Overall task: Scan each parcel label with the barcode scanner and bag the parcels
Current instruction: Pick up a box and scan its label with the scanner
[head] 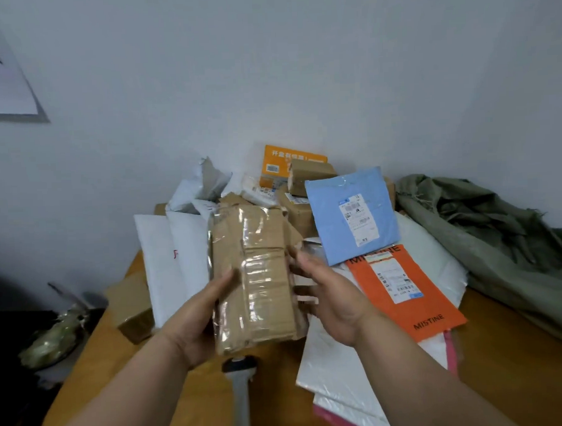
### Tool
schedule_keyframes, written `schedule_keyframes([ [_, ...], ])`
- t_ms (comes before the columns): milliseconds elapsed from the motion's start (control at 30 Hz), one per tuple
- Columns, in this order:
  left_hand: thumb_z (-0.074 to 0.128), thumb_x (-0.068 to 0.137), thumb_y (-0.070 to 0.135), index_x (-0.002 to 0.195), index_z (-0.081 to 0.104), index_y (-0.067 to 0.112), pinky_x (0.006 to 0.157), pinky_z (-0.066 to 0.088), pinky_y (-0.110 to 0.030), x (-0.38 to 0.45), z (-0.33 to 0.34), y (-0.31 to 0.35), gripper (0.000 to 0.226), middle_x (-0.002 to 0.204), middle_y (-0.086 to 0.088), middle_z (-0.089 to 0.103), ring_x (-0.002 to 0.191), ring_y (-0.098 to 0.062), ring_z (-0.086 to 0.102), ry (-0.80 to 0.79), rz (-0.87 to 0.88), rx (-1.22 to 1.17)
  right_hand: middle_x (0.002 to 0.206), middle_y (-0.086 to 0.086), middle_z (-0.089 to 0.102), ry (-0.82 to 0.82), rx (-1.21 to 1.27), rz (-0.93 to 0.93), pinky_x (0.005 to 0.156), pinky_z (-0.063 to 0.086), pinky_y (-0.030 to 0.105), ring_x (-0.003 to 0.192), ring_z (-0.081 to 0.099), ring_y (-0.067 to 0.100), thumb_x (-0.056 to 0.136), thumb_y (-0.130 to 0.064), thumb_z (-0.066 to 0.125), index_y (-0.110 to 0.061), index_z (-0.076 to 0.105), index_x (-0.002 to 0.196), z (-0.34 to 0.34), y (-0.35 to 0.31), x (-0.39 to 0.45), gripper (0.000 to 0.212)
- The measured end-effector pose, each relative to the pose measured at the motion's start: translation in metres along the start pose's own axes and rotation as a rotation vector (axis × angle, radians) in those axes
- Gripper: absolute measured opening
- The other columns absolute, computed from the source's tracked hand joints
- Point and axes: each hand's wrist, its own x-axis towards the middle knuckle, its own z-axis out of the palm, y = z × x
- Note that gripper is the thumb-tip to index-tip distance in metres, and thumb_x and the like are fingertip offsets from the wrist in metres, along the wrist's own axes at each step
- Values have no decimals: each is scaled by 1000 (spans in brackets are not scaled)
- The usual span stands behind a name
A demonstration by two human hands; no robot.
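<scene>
Surface: wooden table (191,406), parcels heaped beyond hands.
Left hand (194,323): grasping taped box (253,275), raised above table.
Right hand (335,297): fingers straight, touching box's right side.
Scanner (240,385): lying below box, between forearms.

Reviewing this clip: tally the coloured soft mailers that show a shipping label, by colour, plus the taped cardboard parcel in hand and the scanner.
Blue mailer with label: 1
Orange mailer with label, printed MISTINE: 1
Taped cardboard parcel, held between the left hand and the right hand: 1
Barcode scanner, on the table below the parcel: 1
Total: 4
</scene>
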Motion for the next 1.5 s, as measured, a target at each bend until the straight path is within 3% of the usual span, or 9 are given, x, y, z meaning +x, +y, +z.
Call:
schedule_keyframes([
  [100,68,78,50,113,76,14,69,60,-50,-18,-38,8,51,114,-18,72,95,-36,73,54,-17,-156,118,-4,70,133,-28,-39,81,51,25,103,67,10,79,-42,77,-36,57,132,30,1,0,57],
  [233,69,81,50,118,73,11,71,60,-51,-35,-67,6,54,119,-20,69,100,-38,71,130,-28,-178,117,11,74,-8,149,154,93,56,47,105,72,28,70,-32,79,-21,59,133,66,18,-6,66],
  [433,55,97,51,124,60,29,68,55,-37,-52,-96,10,35,106,-1,74,92,-23,71,506,214,277,116,6,75,-42,70,139,103,50,52,110,71,27,93,-20,65,-25,61,130,99,44,-8,37],
  [600,52,60,94,107,67,54,74,57,-41,-81,-120,14,64,107,13,75,102,-12,68,214,27,414,113,-4,76,-28,-88,99,88,57,43,103,73,19,97,-27,64,-39,57,132,124,58,3,38],
  [767,88,48,55,130,55,37,76,58,-41,-88,-145,10,91,116,1,73,106,-19,70,134,45,371,113,-6,76,-30,-85,179,92,55,49,105,72,19,88,-57,64,-43,65,122,134,67,11,37],
  [967,84,49,58,127,56,38,78,57,-42,-91,-159,1,85,116,3,73,106,-20,70,249,180,261,99,5,67,381,-241,324,89,53,40,91,62,21,101,-28,54,-14,63,102,115,106,17,16],
  [1133,83,48,59,128,57,40,79,55,-41,-92,-167,-6,86,116,5,73,100,-16,72,291,223,272,94,8,60,371,-651,472,80,47,37,82,56,20,93,-35,66,-14,56,89,105,142,15,23],
  [1367,84,49,57,124,58,41,80,56,-42,-90,-174,-22,81,114,2,74,101,-20,72,317,182,226,130,15,57,251,-624,595,96,47,37,118,57,31,90,-24,70,-7,36,148,108,191,32,70],
  [1500,91,39,61,121,60,42,72,57,-36,-93,-176,-25,90,113,2,74,100,-19,72,319,162,217,124,18,59,286,-641,575,97,50,41,112,60,34,96,-15,61,-3,47,137,109,203,33,44],
])
